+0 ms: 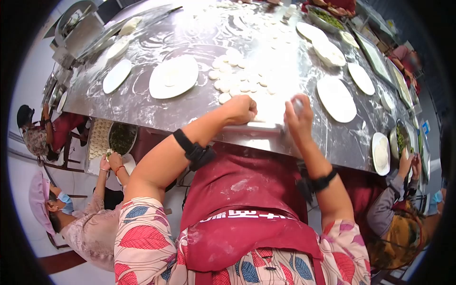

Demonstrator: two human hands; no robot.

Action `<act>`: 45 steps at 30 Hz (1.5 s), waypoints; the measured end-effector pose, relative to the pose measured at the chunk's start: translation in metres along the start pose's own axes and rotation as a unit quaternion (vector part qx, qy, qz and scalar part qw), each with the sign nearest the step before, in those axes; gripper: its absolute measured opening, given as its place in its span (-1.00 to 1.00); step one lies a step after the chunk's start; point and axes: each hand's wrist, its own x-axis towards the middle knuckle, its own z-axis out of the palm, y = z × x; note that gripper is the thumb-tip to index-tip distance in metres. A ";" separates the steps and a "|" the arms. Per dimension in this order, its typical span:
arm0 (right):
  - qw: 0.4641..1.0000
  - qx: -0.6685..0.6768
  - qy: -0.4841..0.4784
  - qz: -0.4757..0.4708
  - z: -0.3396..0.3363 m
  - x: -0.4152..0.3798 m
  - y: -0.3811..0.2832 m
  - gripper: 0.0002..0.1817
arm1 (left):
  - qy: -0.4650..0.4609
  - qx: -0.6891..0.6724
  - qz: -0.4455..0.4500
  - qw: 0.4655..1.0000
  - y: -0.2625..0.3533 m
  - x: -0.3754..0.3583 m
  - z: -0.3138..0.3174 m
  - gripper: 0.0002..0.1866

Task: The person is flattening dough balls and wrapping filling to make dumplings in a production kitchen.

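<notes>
Work surface: a broad, shiny stainless-steel table (133, 108), smeared and swirled with white flour, its near edge running in front of the wearer's dark red apron (242, 180).
Dough: small, round, off-white dough pieces (232, 78) lie in a loose cluster on the steel, beyond the left hand; more are scattered toward the far side.
Left hand: the left hand (243, 109) is clenched low over the near edge, just beside pale dough (259, 118); whether it pinches any of it cannot be told.
Right hand: the right hand (299, 116) is raised a little to the side, fingers half curled around a blurred greyish shape (298, 104); whether it grasps this cannot be told.
Plates: a rounded white plate (174, 77) and a narrower oval white plate (117, 77) lie left of the cluster; a large oval white plate (336, 99) lies to the right.
Left side: a person in a pink cap (40, 202) works beside a tray of pale dumplings (99, 137) and a round metal bowl of dark green filling (122, 137).
Right side: a person in a yellow-patterned top (401, 232) has both hands near a metal bowl of greens (402, 137).
Room: pale floor (28, 164), with a metal machine (78, 28) at the table's far left.
</notes>
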 end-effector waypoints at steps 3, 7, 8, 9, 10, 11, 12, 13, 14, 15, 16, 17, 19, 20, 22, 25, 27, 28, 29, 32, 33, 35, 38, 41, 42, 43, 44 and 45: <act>0.998 -0.057 0.010 -0.030 0.013 0.031 0.019 -0.84 | 0.039 0.086 -0.009 0.995 0.005 0.018 0.002 -0.85; 0.999 0.013 -0.027 -0.017 -0.015 -0.029 0.011 -0.86 | 0.025 0.048 0.031 0.998 0.000 0.002 0.005 -0.83; 0.999 0.031 -0.030 -0.028 -0.018 -0.043 -0.001 -0.86 | 0.034 -0.015 0.009 0.999 -0.007 0.001 0.009 -0.83; 0.997 0.049 -0.015 -0.050 -0.015 -0.048 -0.010 -0.85 | 0.021 -0.037 -0.002 0.999 -0.008 0.000 0.006 -0.83; 0.999 0.043 -0.014 -0.026 -0.015 -0.042 -0.001 -0.85 | 0.003 -0.058 -0.013 0.998 -0.008 -0.002 0.006 -0.84; 0.999 0.037 -0.008 -0.002 -0.011 -0.029 0.009 -0.85 | -0.018 -0.076 -0.023 0.997 -0.006 -0.003 0.005 -0.84; 0.999 -0.010 0.008 -0.030 -0.004 -0.010 0.013 -0.85 | -0.008 -0.021 0.013 1.000 -0.006 0.000 0.004 -0.83; 0.996 -0.057 0.022 -0.059 0.005 0.011 0.015 -0.84 | 0.007 0.013 -0.001 1.000 -0.002 0.004 0.003 -0.82; 0.998 -0.046 0.017 -0.034 0.012 0.027 0.018 -0.84 | 0.024 0.047 -0.014 0.999 0.003 0.009 0.002 -0.81; 0.998 -0.042 0.014 -0.036 0.018 0.035 0.017 -0.85 | 0.041 0.079 -0.028 0.996 0.007 0.013 0.002 -0.80; 0.999 -0.034 0.004 -0.018 0.017 0.034 0.016 -0.85 | 0.034 0.046 -0.012 0.998 0.005 0.018 0.003 -0.79; 1.000 -0.027 -0.008 0.000 0.015 0.032 0.012 -0.85 | 0.025 0.037 -0.003 0.999 0.003 0.019 0.004 -0.79; 1.000 -0.008 -0.016 0.015 0.001 0.006 0.000 -0.85 | 0.008 0.010 0.011 1.000 0.004 0.014 0.011 -0.80; 1.000 0.002 -0.021 0.023 -0.007 -0.010 -0.004 -0.84 | 0.007 0.042 0.029 0.999 0.007 0.008 0.009 -0.82; 0.999 0.022 -0.027 -0.029 -0.017 -0.040 0.000 -0.82 | 0.023 -0.017 -0.004 1.000 0.000 -0.001 0.013 -0.83; 0.999 0.022 -0.013 -0.020 -0.012 -0.029 0.000 -0.83 | -0.017 -0.072 -0.055 0.996 0.001 -0.004 0.006 -0.84; 0.999 -0.024 0.023 -0.022 0.003 0.002 0.008 -0.87 | 0.001 -0.020 -0.025 0.999 0.007 -0.006 0.002 -0.83; 0.999 -0.033 0.018 -0.025 0.011 0.019 0.014 -0.87 | 0.035 0.029 -0.009 0.999 0.001 0.000 0.004 -0.81; 0.999 -0.042 0.014 -0.028 0.015 0.029 0.016 -0.88 | 0.039 0.038 -0.013 0.998 -0.001 0.007 0.003 -0.81; 0.996 -0.071 0.022 -0.057 0.013 0.026 0.018 -0.87 | 0.026 0.012 -0.015 0.999 -0.001 0.016 0.009 -0.79; 0.998 -0.046 0.011 -0.035 0.007 0.016 0.014 -0.86 | 0.015 0.019 -0.015 1.000 0.004 0.012 0.009 -0.80; 1.000 0.004 -0.015 0.010 -0.011 -0.022 -0.004 -0.85 | -0.003 0.028 -0.019 0.999 0.017 0.002 0.006 -0.81; 0.998 0.030 -0.010 -0.055 -0.015 -0.052 -0.010 -0.83 | -0.016 -0.076 -0.064 0.995 0.013 -0.004 0.009 -0.83; 1.000 0.021 0.009 -0.009 -0.005 -0.016 0.005 -0.83 | 0.002 0.001 -0.024 1.000 0.017 -0.007 0.006 -0.82; 0.998 -0.029 0.023 -0.040 0.003 0.003 0.010 -0.84 | 0.022 0.029 -0.021 0.999 0.017 -0.003 0.007 -0.81; 0.997 -0.047 0.029 -0.054 0.011 0.019 0.023 -0.83 | 0.043 0.056 -0.018 0.997 0.015 0.002 0.008 -0.80; 0.997 -0.048 0.025 -0.049 0.015 0.030 0.028 -0.83 | 0.049 0.060 -0.020 0.997 0.008 0.013 0.011 -0.77; 0.998 -0.050 0.018 -0.045 0.018 0.035 0.024 -0.83 | 0.033 0.055 -0.014 0.998 0.011 0.017 0.010 -0.77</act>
